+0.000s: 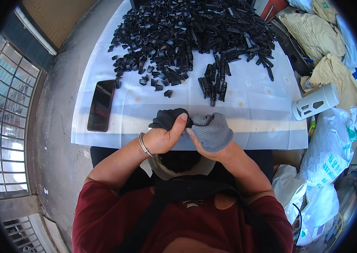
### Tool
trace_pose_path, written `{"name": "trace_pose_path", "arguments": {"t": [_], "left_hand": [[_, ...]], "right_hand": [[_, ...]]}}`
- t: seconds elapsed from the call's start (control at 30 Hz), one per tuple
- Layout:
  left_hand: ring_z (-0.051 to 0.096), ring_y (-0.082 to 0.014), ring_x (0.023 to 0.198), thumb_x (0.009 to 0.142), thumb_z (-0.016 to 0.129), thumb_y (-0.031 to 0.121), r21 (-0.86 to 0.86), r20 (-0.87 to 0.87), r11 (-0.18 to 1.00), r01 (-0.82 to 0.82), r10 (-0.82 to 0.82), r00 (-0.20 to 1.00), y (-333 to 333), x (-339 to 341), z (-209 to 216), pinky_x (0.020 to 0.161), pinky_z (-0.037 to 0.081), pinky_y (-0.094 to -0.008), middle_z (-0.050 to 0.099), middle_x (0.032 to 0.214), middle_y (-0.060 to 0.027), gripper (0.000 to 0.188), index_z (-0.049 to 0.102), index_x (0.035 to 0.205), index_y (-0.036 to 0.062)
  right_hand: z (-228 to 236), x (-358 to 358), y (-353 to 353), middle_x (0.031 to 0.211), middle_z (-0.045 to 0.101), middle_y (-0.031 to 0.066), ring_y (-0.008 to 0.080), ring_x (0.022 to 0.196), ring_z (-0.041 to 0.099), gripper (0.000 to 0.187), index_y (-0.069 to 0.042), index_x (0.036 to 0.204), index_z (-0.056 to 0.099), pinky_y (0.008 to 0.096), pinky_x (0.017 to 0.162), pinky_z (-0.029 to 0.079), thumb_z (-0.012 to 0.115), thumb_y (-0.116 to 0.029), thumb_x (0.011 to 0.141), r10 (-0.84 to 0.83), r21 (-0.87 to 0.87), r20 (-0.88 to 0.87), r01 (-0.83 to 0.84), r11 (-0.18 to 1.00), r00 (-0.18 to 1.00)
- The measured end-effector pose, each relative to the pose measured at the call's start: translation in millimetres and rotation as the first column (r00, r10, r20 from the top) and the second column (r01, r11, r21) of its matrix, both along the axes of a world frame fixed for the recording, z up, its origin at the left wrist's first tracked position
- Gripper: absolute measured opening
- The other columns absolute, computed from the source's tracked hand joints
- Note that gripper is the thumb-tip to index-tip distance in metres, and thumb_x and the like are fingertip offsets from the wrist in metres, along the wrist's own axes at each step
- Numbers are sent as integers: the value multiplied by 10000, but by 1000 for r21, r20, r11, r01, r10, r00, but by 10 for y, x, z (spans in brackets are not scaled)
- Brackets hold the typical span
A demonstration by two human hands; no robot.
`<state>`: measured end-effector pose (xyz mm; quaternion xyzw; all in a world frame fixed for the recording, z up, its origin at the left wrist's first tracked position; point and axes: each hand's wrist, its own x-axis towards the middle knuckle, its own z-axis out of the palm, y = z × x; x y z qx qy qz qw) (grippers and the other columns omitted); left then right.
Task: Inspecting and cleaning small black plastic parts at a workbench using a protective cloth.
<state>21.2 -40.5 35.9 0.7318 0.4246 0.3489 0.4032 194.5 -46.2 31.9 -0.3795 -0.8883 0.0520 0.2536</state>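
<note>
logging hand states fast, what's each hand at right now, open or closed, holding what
Left hand: closed, gripping a small black part, mostly hidden.
Right hand: closed, gripping the same part.

Small black part (189, 123), pinched between both hands (161, 135) (213, 133); mostly covered, full shape and tilt unclear.

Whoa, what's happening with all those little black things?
A person at a cloth-covered table is pinching a small black part between the left hand and right hand, both gloved with thumbs bare. A big heap of black pieces covers the table's far side. A phone lies to the left, and a pale bowl sits below the hands.
</note>
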Motion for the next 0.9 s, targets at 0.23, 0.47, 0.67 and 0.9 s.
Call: {"name": "trace_pose_path", "arguments": {"t": [0.23,0.47,0.67,0.9], "left_hand": [[578,-330,661,888,398,398,-10,-252,1000,-1,-1,968,234,-261,64,613,439,-388,584,715,-198,444,594,797,11],[599,-285,729,764,571,272,597,-482,795,-107,462,744,479,-256,-278,630,482,-366,605,849,-139,253,603,895,58],[593,-295,732,732,576,195,605,-495,791,-95,467,733,497,-186,-334,645,485,-378,596,844,-138,222,597,902,55],[585,-340,783,766,549,200,268,-136,895,-355,400,906,403,-111,-287,679,475,-380,608,824,-188,263,566,949,13]], "right_hand": [[137,-24,-44,818,587,111,296,774,552,162,-60,845,615,364,713,434,554,-207,813,47,-151,-84,-60,987,995],[0,377,550,1032,568,143,296,901,565,243,-91,912,624,379,751,440,574,-66,675,-311,297,219,240,924,925],[-44,287,572,998,582,115,283,822,565,195,-70,851,609,369,688,436,586,-66,657,-192,376,191,109,920,962],[-65,173,308,837,600,115,291,678,552,138,-35,865,596,347,628,428,589,-121,757,-134,103,-101,144,984,986]]}}
